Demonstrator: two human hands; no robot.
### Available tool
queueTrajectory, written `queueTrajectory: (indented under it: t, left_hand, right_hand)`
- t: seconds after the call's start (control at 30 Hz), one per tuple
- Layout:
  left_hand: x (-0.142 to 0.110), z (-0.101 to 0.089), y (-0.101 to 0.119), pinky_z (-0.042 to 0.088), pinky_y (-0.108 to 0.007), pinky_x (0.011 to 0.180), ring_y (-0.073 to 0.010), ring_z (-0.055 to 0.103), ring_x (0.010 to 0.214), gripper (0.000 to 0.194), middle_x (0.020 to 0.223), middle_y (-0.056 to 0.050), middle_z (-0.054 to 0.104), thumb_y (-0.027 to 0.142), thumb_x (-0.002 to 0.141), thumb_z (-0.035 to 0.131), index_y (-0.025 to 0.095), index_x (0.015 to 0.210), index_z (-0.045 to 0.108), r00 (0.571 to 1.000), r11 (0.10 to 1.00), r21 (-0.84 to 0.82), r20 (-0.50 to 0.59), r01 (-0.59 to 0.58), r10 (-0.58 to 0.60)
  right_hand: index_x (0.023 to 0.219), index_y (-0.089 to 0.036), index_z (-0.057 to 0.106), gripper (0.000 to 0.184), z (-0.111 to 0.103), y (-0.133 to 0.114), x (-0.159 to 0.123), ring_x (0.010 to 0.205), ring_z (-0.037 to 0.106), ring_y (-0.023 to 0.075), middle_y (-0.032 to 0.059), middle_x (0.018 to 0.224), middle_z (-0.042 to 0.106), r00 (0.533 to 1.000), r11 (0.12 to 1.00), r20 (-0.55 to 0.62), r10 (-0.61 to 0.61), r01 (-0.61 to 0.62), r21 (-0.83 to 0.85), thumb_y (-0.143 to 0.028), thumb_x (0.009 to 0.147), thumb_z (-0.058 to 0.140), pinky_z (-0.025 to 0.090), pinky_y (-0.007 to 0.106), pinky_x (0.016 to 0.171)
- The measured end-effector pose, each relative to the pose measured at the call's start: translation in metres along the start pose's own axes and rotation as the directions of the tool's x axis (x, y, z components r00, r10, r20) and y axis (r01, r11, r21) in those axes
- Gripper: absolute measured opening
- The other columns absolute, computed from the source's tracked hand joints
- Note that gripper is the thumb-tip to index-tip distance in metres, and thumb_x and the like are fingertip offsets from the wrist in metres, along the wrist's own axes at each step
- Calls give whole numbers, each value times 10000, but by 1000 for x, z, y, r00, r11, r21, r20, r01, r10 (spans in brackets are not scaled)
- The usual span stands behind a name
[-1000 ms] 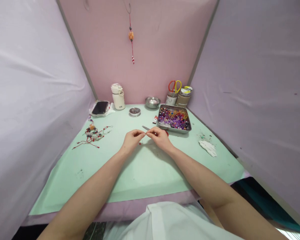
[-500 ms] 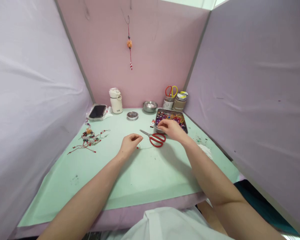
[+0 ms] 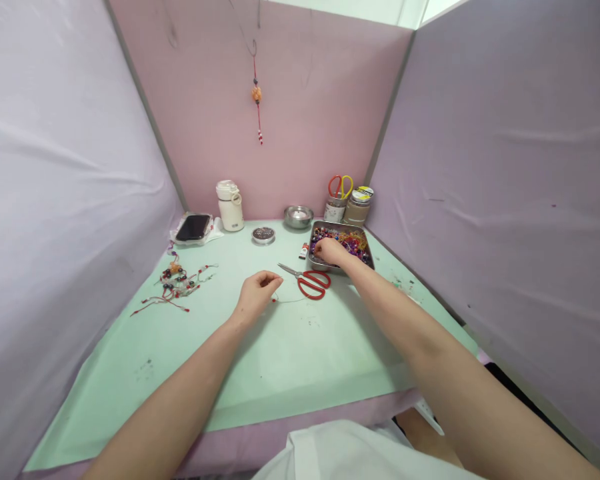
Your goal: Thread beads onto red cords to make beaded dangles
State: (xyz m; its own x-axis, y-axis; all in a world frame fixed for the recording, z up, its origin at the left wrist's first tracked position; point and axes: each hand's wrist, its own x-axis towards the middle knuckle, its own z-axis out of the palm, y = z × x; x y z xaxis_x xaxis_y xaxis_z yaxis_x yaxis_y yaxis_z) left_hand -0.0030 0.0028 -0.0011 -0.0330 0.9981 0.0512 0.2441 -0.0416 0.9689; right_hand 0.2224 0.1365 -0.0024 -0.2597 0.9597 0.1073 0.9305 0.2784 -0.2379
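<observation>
My left hand (image 3: 258,291) hovers over the table with thumb and fingers pinched on a thin pale cord. A small red bead (image 3: 274,301) hangs by the fingertips, and the cord (image 3: 291,301) trails right across the table. My right hand (image 3: 332,253) is inside the metal tray (image 3: 341,270), its fingers closed down among purple, dark and clear beads (image 3: 358,249); whatever the fingertips grip is hidden. Between the hands lie red-handled scissors (image 3: 313,283), their blades pointing left.
Beaded strings (image 3: 177,283) lie at left, near a phone (image 3: 193,227) and a white bottle (image 3: 230,208). Along the back stand a round case (image 3: 263,235), a steel bowl (image 3: 299,216) and jars (image 3: 357,211). A small red-and-white packet (image 3: 304,251) sits beside the tray. A beaded string (image 3: 257,95) hangs above.
My right hand has left my left hand and moved right into the bead tray, uncovering the scissors. My left hand keeps its pinch on the cord. The view has tilted up slightly.
</observation>
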Motion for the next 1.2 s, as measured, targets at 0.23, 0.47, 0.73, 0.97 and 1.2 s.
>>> queueTrajectory:
  t: [0.23,0.47,0.73,0.97,1.2]
  left_hand:
    - [0,0,1,396,-255,594,-126,514,601,271,697,-25,637,418,651,648,156,717,654,1000,1000,1,2,10,-10]
    - [0,0,0,407,-266,606,-128,518,594,260,677,-20,635,413,646,646,161,711,656,1000,1000,11,-7,7,-7]
    - [1,1,1,384,-252,561,-111,479,551,249,646,-4,612,400,649,644,158,706,658,1000,1000,17,-10,-2,2]
    - [-1,3,3,373,-244,522,-104,455,519,247,603,3,590,397,646,650,155,695,654,999,999,-8,-27,-34,33]
    - [2,2,-2,432,-256,637,-126,533,633,198,685,-16,641,352,693,619,158,712,658,985,989,16,-91,-145,146]
  right_hand:
    - [863,-146,740,202,-5,-8,-2,851,644,221,145,937,711,993,990,66,98,-90,-109,-166,769,562,429,269,734]
    - [848,-109,718,193,-4,-13,-3,817,646,217,163,928,704,990,986,77,120,-110,-122,-136,741,559,427,256,691]
    - [847,-147,656,202,-27,-17,-29,743,591,159,80,854,690,976,995,-215,20,2,101,-155,765,471,398,253,673]
    - [802,-180,653,138,7,-68,-76,647,574,118,-4,711,661,995,416,-98,-17,96,904,-259,690,642,450,254,656]
    - [778,-160,684,274,27,-87,-90,741,658,141,29,725,697,983,-93,183,7,-181,979,-245,549,809,494,285,772]
